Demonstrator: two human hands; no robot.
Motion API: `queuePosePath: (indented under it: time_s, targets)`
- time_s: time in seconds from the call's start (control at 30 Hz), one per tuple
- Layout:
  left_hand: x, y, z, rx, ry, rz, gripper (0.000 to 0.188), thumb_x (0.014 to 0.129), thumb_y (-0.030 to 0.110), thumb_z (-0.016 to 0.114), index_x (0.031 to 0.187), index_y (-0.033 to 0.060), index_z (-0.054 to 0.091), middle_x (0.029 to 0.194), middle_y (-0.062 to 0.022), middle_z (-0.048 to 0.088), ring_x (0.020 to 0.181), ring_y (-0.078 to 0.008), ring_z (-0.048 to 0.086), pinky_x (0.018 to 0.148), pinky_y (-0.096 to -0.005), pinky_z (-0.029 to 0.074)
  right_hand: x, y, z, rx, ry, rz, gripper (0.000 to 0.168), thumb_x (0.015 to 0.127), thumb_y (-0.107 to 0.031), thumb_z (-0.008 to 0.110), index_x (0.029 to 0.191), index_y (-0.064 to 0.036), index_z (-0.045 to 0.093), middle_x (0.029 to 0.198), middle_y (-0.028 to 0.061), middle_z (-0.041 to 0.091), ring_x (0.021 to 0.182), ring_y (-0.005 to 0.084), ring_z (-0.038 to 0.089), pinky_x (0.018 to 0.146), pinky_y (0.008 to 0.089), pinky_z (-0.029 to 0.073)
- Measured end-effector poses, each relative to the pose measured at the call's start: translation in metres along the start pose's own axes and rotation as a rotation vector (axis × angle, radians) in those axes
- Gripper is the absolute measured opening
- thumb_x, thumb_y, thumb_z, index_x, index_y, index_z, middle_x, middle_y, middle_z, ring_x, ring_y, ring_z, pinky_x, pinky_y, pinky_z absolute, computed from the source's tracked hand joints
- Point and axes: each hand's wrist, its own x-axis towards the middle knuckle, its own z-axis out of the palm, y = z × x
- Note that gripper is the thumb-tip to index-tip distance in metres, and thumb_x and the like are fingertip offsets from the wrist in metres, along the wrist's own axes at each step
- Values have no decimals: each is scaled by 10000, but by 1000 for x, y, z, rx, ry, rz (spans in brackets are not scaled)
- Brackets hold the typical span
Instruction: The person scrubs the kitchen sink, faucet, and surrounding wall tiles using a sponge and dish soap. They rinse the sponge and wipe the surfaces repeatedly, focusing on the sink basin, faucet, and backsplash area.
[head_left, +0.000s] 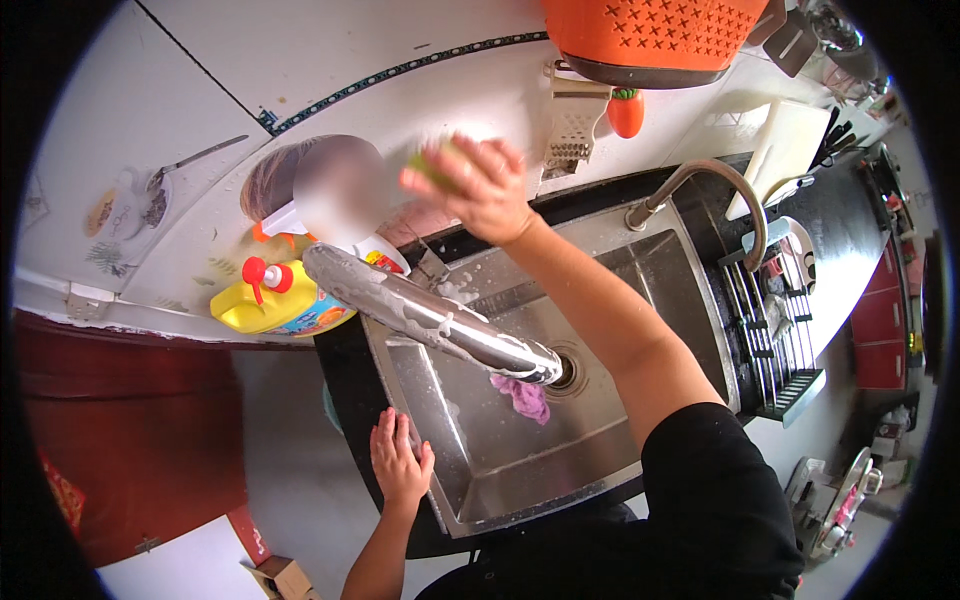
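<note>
My right hand (484, 184) is raised by the tiled wall behind the sink, its fingers closed around a yellow-green sponge (429, 166); both are blurred. My left hand (400, 459) rests on the left rim of the stainless steel sink (551, 450), holding nothing, fingers extended. A shiny metal tube or cylinder (457, 322) streaked with white foam slants across the sink. One of its ends is by the drain (568, 373), the other towards the bottles at the back left. Beside the drain, partly beneath the cylinder, lies a crumpled purple-pink cloth (529, 401).
A curved faucet (701, 166) rises behind the sink. A yellow detergent jug (262, 307) and a spray bottle (281, 223) stand at its back left corner. On the wall are a grater (571, 124) and an orange basket (652, 37). A dish rack (772, 337) sits right.
</note>
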Motion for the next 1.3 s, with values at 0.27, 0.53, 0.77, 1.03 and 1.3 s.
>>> queuePosePath:
  time_s: [0.27,0.53,0.77,1.03,1.3]
  targets:
    - [-2,-2,2,-41,-3,-13,661,764,177,658,1361,32,414,1458,-198,372,1342,-363,369,1124,-511,274,-42,33,-20,35,-239,-275,598,779,-253,602,1330,-467,508,1293,-79,499,1125,191,513,938,356,454]
    - [4,-1,5,-31,16,11,648,771,195,651,1361,42,429,1444,-192,401,1338,-352,389,1112,-511,295,-106,31,-36,94,-373,-112,663,724,-223,622,1322,-486,504,1258,-82,486,1092,191,523,885,346,461]
    - [-8,-4,3,2,36,-33,626,783,217,645,1349,41,447,1435,-178,420,1334,-340,402,1103,-507,308,80,11,-17,76,-9,-26,531,727,-233,632,1228,-408,617,1336,-55,506,1183,253,474,925,414,420]
    - [-1,-4,-2,-46,34,-47,589,782,247,641,1309,29,496,1417,-155,445,1313,-320,429,1101,-485,319,10,0,-23,456,-346,-292,540,778,-153,621,1304,-262,572,1378,-65,458,1167,216,510,1002,360,446]
    - [-2,-6,-2,-73,78,-40,573,794,266,653,1294,26,511,1401,-140,466,1303,-294,444,1100,-463,330,-7,-13,21,902,-880,134,244,887,-166,639,1104,-55,634,1144,96,609,1114,238,558,915,355,461]
